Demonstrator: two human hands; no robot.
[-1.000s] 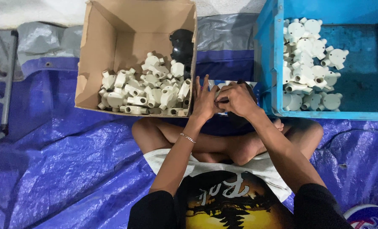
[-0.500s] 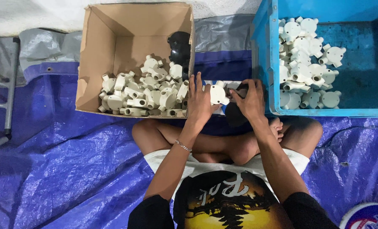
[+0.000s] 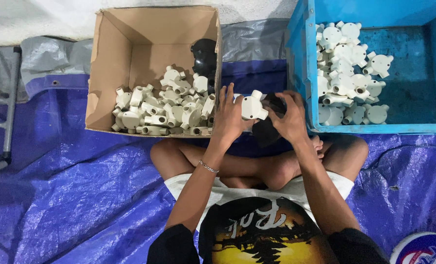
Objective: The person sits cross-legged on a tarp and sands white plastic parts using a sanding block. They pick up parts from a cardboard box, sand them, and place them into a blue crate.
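My left hand (image 3: 228, 117) holds a cream plastic conduit junction box (image 3: 251, 107) between the two containers. My right hand (image 3: 290, 117) grips a black round part (image 3: 269, 128) right beside it, touching the cream piece. Both hands are raised over my crossed legs. To the left stands a cardboard box (image 3: 114, 73) with several cream junction boxes (image 3: 164, 107) and a few black parts (image 3: 204, 56). To the right is a blue plastic crate (image 3: 306, 63) with a pile of cream junction boxes (image 3: 347, 73).
A blue tarpaulin (image 3: 71, 195) covers the floor. A grey sheet (image 3: 254, 39) lies behind the containers. A metal frame leg (image 3: 8, 122) stands at the far left. A round white and blue lid (image 3: 423, 249) shows at the bottom right corner.
My hands have parted a little; the cream junction box now shows clearly in my left hand and the black part in my right. The view has shifted slightly.
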